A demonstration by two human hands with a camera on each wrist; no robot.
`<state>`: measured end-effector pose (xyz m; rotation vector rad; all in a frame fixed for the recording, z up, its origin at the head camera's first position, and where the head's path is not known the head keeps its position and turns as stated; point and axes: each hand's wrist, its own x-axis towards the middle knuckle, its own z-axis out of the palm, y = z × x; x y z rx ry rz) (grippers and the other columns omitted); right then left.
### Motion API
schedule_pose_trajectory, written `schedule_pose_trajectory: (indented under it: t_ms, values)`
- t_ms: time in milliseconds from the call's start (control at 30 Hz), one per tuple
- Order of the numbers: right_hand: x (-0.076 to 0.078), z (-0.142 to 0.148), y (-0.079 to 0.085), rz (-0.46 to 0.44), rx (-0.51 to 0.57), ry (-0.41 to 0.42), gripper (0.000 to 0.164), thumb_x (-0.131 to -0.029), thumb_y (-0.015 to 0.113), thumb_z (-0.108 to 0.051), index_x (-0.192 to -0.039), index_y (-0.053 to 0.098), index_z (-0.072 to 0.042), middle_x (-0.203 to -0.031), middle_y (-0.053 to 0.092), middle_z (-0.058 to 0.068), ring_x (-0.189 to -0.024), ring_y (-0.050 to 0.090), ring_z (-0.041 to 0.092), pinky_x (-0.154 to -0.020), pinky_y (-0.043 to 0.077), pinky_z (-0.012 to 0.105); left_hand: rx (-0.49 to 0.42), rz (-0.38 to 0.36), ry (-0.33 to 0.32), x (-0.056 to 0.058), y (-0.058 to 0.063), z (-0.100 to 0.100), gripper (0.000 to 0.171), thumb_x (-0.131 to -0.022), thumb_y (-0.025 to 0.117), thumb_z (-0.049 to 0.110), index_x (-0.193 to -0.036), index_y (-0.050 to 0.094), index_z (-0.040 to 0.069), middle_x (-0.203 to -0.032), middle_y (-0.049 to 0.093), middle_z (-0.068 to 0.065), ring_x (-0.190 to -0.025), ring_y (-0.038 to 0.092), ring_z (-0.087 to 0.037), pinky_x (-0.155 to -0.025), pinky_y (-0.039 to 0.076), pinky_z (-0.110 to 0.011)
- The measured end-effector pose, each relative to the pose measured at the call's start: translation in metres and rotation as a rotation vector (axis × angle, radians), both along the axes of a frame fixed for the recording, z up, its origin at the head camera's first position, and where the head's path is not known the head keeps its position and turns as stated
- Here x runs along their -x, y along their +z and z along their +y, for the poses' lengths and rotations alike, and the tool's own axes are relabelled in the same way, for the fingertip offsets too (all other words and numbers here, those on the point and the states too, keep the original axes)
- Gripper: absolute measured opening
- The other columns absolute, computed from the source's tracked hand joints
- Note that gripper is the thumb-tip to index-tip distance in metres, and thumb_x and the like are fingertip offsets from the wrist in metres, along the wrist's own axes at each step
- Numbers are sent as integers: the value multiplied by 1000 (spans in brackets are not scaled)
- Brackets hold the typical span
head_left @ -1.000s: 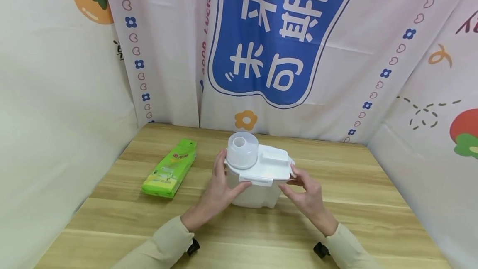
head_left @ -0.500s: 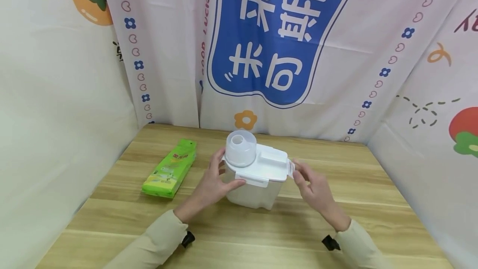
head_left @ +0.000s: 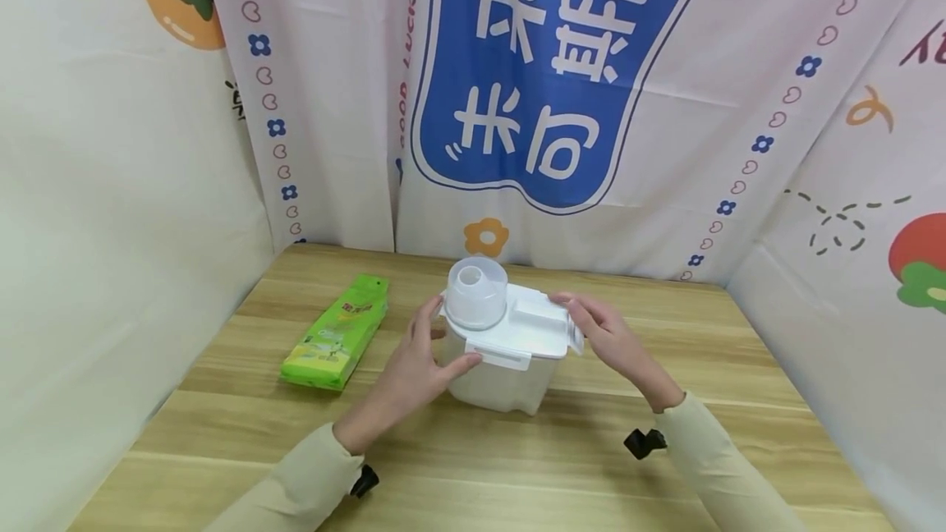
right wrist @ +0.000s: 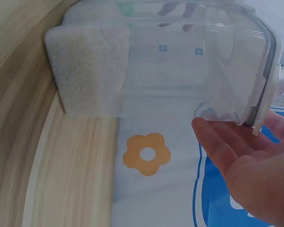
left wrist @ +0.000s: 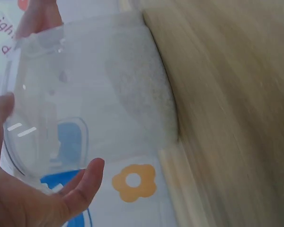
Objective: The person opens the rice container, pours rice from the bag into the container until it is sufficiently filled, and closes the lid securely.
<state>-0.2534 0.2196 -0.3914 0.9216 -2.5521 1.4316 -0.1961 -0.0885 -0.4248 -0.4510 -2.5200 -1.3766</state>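
Note:
A translucent storage container (head_left: pixel 498 388) stands upright on the table, pale rice-like grains (right wrist: pixel 90 71) in its lower part. Its white lid (head_left: pixel 528 343) carries a clear round measuring cup (head_left: pixel 476 310). My left hand (head_left: pixel 414 364) holds the container's left end, thumb at the front latch (head_left: pixel 498 354) and fingers round the far side. Over the lid's right end, my right hand (head_left: pixel 606 339) reaches to the back corner. In the right wrist view its fingers (right wrist: pixel 213 142) extend beside the container wall, right at the lid's flared back latch (right wrist: pixel 261 120).
A green and yellow plastic packet (head_left: pixel 336 335) lies to the left on the wooden table (head_left: pixel 702 433). Printed cloth (head_left: pixel 355 146) hangs behind the table's far edge, and pale cloth walls (head_left: pixel 126 269) stand on both sides.
My right hand has moved from the lid's right-end latch to its back right corner. The container shifted slightly left earlier, with my left hand staying on it.

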Motion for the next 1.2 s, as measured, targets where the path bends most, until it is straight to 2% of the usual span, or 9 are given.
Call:
schedule_pose_trajectory:
  t_ms: [133, 233, 367, 433, 600, 800, 967, 1100, 1200]
  values:
    - [0, -2, 0, 6, 11, 17, 35, -107, 39, -21, -134, 60, -12, -140, 58, 10, -132, 50, 31, -106, 40, 49, 34, -10, 77, -9, 5, 4, 100, -81, 74, 54, -153, 16, 16, -149, 31, -15, -109, 57, -29, -72, 55, -27]
    - [-1, -2, -1, -5, 6, 24, 34, -107, 40, -21, -133, 60, -13, -140, 58, 8, -133, 49, 30, -107, 39, 52, 46, -38, 107, -16, 9, 7, 92, -83, 76, 45, -149, 19, 13, -131, 44, -16, -90, 59, -23, -66, 52, -26]
    - [-3, -3, -3, -9, -1, 10, 33, -106, 42, -22, -133, 60, -15, -139, 59, 6, -132, 49, 25, -108, 41, 41, 15, -64, 70, -25, 13, 10, 78, -90, 72, 29, -145, 21, 12, -103, 57, -12, -64, 57, -13, -53, 49, -23]
    - [-4, -3, -3, -1, 7, 12, 33, -106, 43, -20, -132, 61, -14, -138, 60, 7, -130, 51, 20, -106, 42, 32, -17, -55, 31, -30, 13, 12, 75, -91, 70, 21, -146, 19, 12, -99, 60, -11, -62, 58, -11, -53, 50, -22]
    - [-10, -5, -3, 20, 23, 44, 31, -104, 45, -14, -131, 62, -11, -134, 62, 10, -119, 55, 6, -96, 46, 21, -91, -33, -49, -41, 9, 17, 81, -89, 70, 9, -149, 16, 10, -111, 57, -15, -87, 69, -23, -71, 58, -20]
    - [-19, -6, -1, 7, -5, 16, 30, -102, 51, -17, -131, 62, -15, -126, 64, 10, -97, 59, 7, -76, 51, 21, -24, -5, -50, -48, 6, 22, 84, -89, 72, 20, -153, 19, 9, -137, 42, -21, -119, 58, -37, -94, 55, -39]
    - [-26, -8, -5, 5, 23, 65, 33, -98, 57, -13, -132, 60, -13, -122, 62, 12, -99, 63, 13, -82, 57, 26, 30, 55, -42, -43, 4, 24, 90, -88, 73, 33, -154, 18, 8, -154, 28, -20, -132, 46, -36, -105, 47, -47]
    - [-30, -8, -9, -7, 71, 119, 38, -97, 58, -7, -135, 57, -8, -126, 58, 15, -104, 62, 12, -87, 56, 25, 11, 33, -53, -37, 5, 24, 97, -85, 74, 40, -156, 15, 10, -158, 23, -19, -136, 42, -37, -106, 44, -52]
    - [-32, -8, -11, 0, 78, 139, 43, -97, 58, -6, -140, 53, -5, -132, 57, 19, -104, 63, 9, -85, 56, 22, -35, -20, -67, -33, 4, 23, 104, -82, 78, 39, -157, 11, 14, -158, 24, -19, -138, 39, -38, -107, 40, -57]
